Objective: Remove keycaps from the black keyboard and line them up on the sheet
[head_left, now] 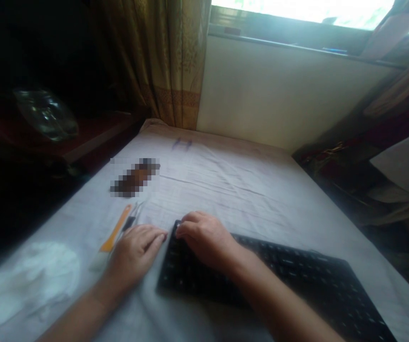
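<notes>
Pale cloth [226,171]: spread before us
Black keyboard [307,270]: on the cloth, to our right
Right hand [207,240]: fingers bunched at the keyboard's far-left corner; we can't tell their grip
Left hand [136,247]: beside the keyboard, fingers together, grip unclear
Orange tool [118,229]: beside our left hand

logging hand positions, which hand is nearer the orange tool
Left. The left hand is just beside the orange tool; the right hand is farther away, at the left end of the keyboard.

Gold curtain [178,61], bright window [290,9], glass vessel [47,115]
</notes>
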{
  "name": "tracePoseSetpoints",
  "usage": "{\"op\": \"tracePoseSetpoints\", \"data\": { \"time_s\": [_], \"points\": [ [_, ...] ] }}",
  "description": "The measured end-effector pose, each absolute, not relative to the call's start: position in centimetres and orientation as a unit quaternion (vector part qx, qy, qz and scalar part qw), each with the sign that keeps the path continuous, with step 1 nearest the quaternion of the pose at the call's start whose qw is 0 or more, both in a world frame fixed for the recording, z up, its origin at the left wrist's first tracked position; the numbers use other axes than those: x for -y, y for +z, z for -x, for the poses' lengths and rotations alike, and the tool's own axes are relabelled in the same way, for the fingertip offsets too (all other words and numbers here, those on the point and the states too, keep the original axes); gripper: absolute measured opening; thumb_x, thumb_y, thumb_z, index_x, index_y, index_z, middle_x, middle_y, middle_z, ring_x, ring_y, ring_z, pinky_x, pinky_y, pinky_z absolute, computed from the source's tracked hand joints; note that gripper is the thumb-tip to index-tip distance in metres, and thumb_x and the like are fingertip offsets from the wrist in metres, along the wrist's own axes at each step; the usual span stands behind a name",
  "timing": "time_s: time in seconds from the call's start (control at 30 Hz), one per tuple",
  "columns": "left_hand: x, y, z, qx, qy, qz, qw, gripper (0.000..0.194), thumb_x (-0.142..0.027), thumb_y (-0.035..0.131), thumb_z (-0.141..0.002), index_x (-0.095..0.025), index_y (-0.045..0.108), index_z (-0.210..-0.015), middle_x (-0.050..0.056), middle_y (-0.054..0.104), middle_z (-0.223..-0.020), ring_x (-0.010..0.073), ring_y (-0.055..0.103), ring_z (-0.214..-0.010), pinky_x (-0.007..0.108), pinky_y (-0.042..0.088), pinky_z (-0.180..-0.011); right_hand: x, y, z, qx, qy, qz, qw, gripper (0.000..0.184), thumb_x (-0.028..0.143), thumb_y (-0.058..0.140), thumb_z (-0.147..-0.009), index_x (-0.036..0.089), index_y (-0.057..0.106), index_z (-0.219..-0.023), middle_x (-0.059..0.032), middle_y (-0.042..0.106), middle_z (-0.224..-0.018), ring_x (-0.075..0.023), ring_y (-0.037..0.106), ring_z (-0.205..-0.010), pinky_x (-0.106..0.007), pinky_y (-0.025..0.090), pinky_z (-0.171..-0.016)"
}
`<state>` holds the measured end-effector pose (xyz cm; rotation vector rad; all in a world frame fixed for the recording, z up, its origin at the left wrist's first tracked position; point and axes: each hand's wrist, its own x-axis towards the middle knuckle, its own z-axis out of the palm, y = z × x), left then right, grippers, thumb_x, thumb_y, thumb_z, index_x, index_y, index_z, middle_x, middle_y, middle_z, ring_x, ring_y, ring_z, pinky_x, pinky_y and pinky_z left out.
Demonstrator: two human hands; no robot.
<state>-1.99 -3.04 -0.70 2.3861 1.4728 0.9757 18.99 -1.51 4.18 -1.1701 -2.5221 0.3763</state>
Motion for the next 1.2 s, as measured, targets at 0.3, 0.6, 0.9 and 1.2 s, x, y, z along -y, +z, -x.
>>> {"op": "tracePoseSetpoints", "data": {
  "time_s": [0.3, 0.6, 0.9, 1.2],
  "points": [
    [3.2, -0.5, 1.8, -0.481, 0.336, -0.805, 0.089, 0.025, -0.034, 0.051, -0.090, -0.024, 0.074, -0.090, 0.003, 0.077, -0.088, 0.0223, 0.071, -0.085, 0.038, 0.055, -0.080, 2.5, 4.5, -20.9, 0.878, 0.128, 0.430, 0.164, 0.016, 0.010, 0.060, -0.087, 0.018, 0.074, -0.089, -0.0057, 0.071, -0.091, -0.0177, 0.064, -0.080, -0.026, 0.049, -0.072],
    [3.2, -0.5, 1.8, -0.468, 0.335, -0.811, 0.106, 0.025, -0.033, 0.052, -0.089, -0.027, 0.074, -0.097, 0.003, 0.077, -0.091, 0.0220, 0.070, -0.088, 0.039, 0.056, -0.082, 3.6, 4.5, -22.8, 0.869, 0.131, 0.442, 0.182, 0.017, 0.011, 0.058, -0.089, 0.018, 0.073, -0.089, -0.0066, 0.071, -0.090, -0.0166, 0.064, -0.080, -0.027, 0.051, -0.074],
    [3.2, -0.7, 1.9, -0.458, 0.337, -0.815, 0.113, 0.025, -0.034, 0.052, -0.090, -0.027, 0.073, -0.103, 0.003, 0.077, -0.096, 0.0216, 0.070, -0.089, 0.041, 0.056, -0.082, 4.5, 4.9, -24.6, 0.861, 0.124, 0.458, 0.184, 0.016, 0.009, 0.059, -0.087, 0.018, 0.073, -0.086, -0.0061, 0.070, -0.088, -0.0171, 0.065, -0.079, -0.029, 0.052, -0.074],
    [3.2, -0.6, 1.8, -0.454, 0.343, -0.813, 0.122, 0.025, -0.035, 0.053, -0.090, -0.027, 0.073, -0.102, 0.003, 0.078, -0.095, 0.0215, 0.071, -0.089, 0.039, 0.057, -0.081, 3.3, 5.1, -20.4, 0.866, 0.118, 0.450, 0.183, 0.014, 0.013, 0.060, -0.089, 0.019, 0.073, -0.090, -0.0058, 0.070, -0.091, -0.0174, 0.064, -0.080, -0.027, 0.050, -0.074]
  ]
}}
